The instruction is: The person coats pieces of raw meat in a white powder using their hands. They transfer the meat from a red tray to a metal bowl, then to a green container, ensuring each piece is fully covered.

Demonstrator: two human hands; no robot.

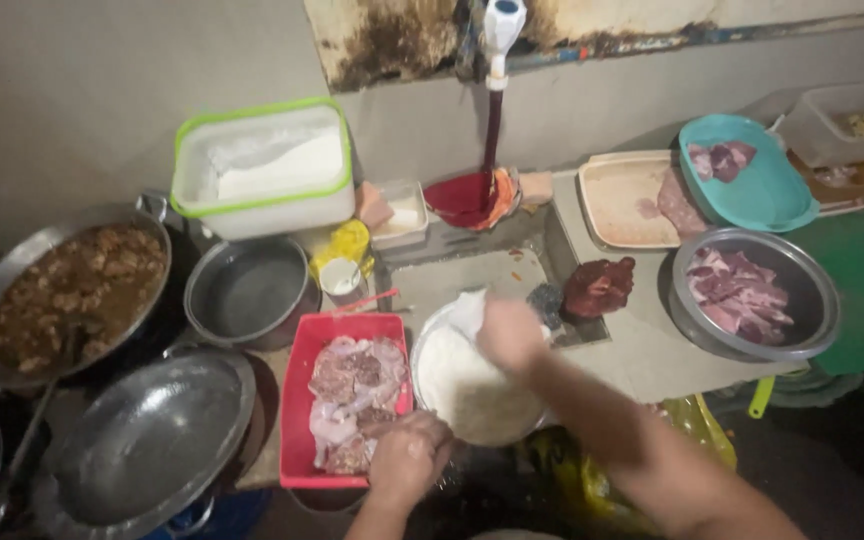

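Your left hand (407,458) grips meat in the red tray (302,400). Your right hand (510,335), blurred, dips into the flour bowl (472,395); I cannot tell its grip. Coating comes next.

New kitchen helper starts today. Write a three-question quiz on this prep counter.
1. True or false: the left hand rests at the rectangular red plastic tray of raw meat pieces.
2. What does the right hand hover over? A) the round metal bowl of white flour B) the turquoise oval plastic plate C) the empty grey metal pot
3. Fill in: the large pan of brown cooked food sits at the far ____ of the view.

Key: 1 true; 2 A; 3 left.
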